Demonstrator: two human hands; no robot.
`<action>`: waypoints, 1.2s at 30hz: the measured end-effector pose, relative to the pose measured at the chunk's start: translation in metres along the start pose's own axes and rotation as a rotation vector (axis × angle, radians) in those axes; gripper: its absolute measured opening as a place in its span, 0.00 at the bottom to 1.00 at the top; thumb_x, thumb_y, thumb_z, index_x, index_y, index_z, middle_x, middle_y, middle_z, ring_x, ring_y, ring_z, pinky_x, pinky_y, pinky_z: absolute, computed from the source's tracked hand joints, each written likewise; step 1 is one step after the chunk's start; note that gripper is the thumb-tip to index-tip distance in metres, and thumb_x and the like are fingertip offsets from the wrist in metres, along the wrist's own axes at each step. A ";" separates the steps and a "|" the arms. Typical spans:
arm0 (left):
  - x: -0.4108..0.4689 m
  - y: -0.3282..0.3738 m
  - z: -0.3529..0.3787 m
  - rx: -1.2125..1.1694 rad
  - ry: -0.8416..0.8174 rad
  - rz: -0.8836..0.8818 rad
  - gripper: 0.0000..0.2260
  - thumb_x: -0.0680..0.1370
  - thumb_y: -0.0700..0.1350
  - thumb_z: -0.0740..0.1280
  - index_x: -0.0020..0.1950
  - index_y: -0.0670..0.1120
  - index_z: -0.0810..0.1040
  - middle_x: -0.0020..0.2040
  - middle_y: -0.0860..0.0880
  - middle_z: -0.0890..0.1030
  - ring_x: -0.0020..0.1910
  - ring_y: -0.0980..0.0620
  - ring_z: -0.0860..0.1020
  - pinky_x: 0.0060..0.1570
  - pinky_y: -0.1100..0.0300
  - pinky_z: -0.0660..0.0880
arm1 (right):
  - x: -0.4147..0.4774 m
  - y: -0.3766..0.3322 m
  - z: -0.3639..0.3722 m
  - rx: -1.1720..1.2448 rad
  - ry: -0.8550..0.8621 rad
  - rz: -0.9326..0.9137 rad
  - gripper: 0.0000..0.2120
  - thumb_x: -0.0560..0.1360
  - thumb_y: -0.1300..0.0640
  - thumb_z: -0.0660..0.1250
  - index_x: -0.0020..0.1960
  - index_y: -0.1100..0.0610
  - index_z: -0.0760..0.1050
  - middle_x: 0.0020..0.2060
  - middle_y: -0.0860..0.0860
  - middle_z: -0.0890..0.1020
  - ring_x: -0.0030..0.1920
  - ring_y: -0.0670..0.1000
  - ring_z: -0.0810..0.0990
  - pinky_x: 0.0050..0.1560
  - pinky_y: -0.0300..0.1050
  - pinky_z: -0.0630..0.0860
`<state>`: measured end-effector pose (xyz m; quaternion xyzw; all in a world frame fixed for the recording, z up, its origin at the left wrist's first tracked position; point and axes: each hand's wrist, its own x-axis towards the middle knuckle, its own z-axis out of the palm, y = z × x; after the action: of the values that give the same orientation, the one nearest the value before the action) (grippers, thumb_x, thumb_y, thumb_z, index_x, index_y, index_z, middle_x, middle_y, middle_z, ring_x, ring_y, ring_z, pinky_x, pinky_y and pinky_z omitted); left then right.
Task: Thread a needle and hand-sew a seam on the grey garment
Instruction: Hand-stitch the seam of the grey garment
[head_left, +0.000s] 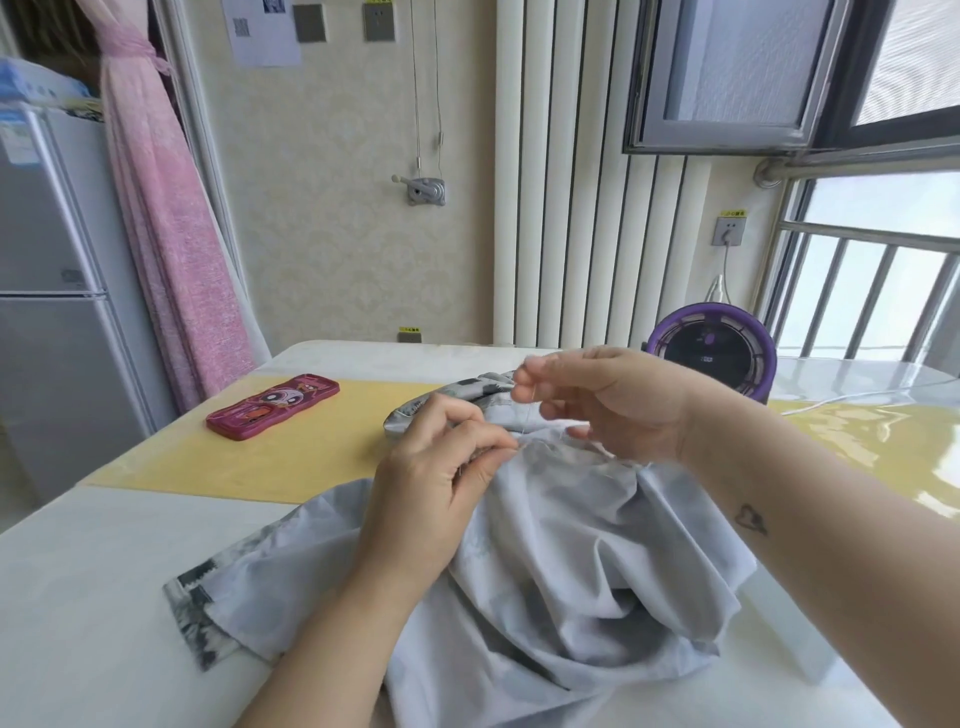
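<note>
The grey garment (561, 566) lies bunched on the table in front of me, with a patterned hem at the left and a patterned part at the back. My left hand (441, 478) pinches a fold of the garment at its upper edge between thumb and fingers. A little above and to the right, my right hand (597, 400) pinches a thin pale thread (525, 415) that runs down to the fabric near the left fingertips. The needle itself is too small to make out.
A red printed tin case (272, 407) lies on the yellow table mat (291, 457) at the left. A purple round fan (714, 353) stands at the table's back right, its white cable trailing right. A fridge stands at the left, a pink curtain beside it.
</note>
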<state>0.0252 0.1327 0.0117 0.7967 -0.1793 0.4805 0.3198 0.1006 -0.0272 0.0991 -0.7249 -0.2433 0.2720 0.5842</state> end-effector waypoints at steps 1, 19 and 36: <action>-0.001 -0.001 0.000 -0.002 -0.013 -0.007 0.03 0.76 0.49 0.64 0.47 0.53 0.77 0.45 0.57 0.71 0.39 0.63 0.72 0.39 0.68 0.69 | 0.001 -0.002 -0.002 0.018 0.060 -0.002 0.09 0.74 0.49 0.65 0.38 0.49 0.79 0.36 0.41 0.82 0.39 0.44 0.71 0.44 0.43 0.61; 0.008 0.006 0.021 0.410 -0.463 0.431 0.05 0.75 0.42 0.63 0.42 0.44 0.78 0.54 0.49 0.81 0.46 0.49 0.80 0.51 0.55 0.76 | 0.004 -0.075 -0.022 0.388 0.310 -0.220 0.07 0.79 0.56 0.63 0.44 0.55 0.76 0.33 0.47 0.82 0.25 0.41 0.75 0.28 0.30 0.67; 0.018 -0.002 0.008 0.292 -0.859 -0.553 0.06 0.75 0.46 0.67 0.42 0.48 0.82 0.47 0.54 0.80 0.53 0.57 0.73 0.46 0.65 0.67 | -0.034 -0.095 -0.034 0.554 0.532 -0.389 0.08 0.79 0.58 0.63 0.43 0.58 0.75 0.30 0.49 0.80 0.26 0.42 0.77 0.30 0.30 0.69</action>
<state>0.0403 0.1291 0.0237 0.9755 -0.0088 0.0285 0.2181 0.0954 -0.0557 0.2021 -0.5262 -0.1342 0.0154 0.8395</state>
